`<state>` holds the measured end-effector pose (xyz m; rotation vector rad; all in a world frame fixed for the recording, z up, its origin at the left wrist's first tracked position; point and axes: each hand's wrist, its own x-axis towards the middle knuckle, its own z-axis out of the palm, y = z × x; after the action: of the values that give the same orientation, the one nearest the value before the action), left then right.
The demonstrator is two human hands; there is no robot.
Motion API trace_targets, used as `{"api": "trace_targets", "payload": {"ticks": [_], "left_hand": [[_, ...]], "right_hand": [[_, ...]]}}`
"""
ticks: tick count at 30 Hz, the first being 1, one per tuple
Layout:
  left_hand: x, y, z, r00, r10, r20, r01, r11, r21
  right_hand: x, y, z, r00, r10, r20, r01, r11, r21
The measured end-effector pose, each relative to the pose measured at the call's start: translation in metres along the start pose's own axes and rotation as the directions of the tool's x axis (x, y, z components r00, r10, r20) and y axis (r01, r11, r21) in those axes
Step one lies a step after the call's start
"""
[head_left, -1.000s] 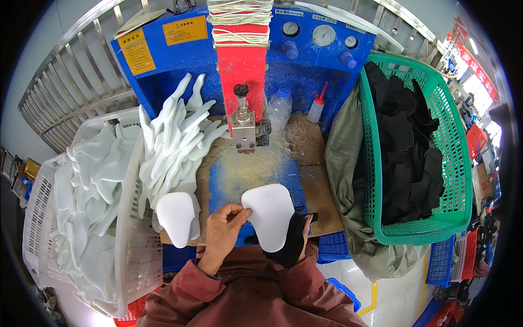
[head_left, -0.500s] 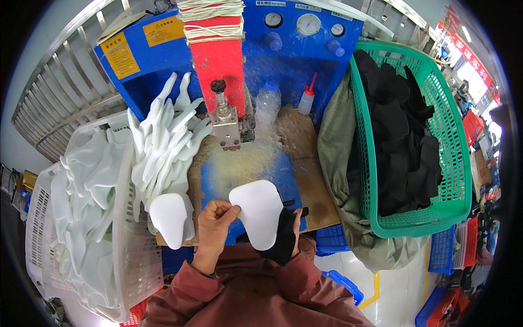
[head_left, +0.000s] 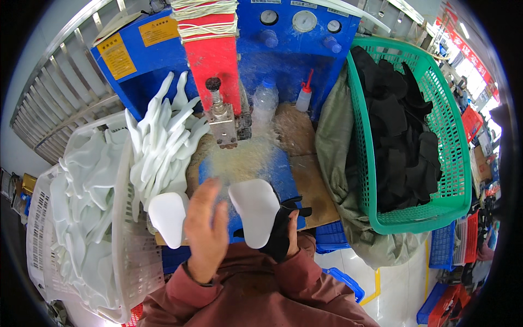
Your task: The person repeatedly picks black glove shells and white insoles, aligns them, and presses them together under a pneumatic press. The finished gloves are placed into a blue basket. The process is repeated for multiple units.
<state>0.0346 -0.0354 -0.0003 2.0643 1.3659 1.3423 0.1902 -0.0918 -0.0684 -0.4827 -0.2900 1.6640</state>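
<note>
A smooth white pad, broad at the top and tapering downward, lies over a black fabric piece in front of me. My right hand is closed on the black fabric piece at its right edge, and the pad rests against it; most of those fingers are hidden behind it. My left hand is off the pad with nothing in it, its fingers stretched out and partly blurred. Just left of that hand sits another white pad of the same shape, lying on top of others.
Ahead stands a blue machine with gauges and a red arm ending in a metal head. White pads pile up left of it, beside a white basket. A green basket of black pieces stands right.
My left hand has let go of the white pad's upper left edge and moved left, its fingers spreading. The right hand keeps its hold on the black fabric piece.
</note>
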Motion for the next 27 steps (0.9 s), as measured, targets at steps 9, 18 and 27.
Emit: {"api": "trace_targets", "payload": {"ticks": [9,18,27], "left_hand": [[-0.026,0.019,0.063,0.971,0.223,0.083,-0.230,0.970,0.078],[-0.118,0.063,0.063,0.814,0.392,0.428,-0.302,0.916,-0.263],[-0.137,0.072,0.052,0.423,0.400,0.813,0.120,0.864,-0.488]], "right_hand": [[-0.020,0.016,-0.003,0.975,-0.178,0.135,0.210,0.937,-0.281],[-0.003,0.026,-0.083,0.924,-0.346,0.164,0.369,0.919,-0.136],[-0.102,-0.035,-0.091,0.881,-0.347,-0.322,0.261,0.924,-0.280]]}}
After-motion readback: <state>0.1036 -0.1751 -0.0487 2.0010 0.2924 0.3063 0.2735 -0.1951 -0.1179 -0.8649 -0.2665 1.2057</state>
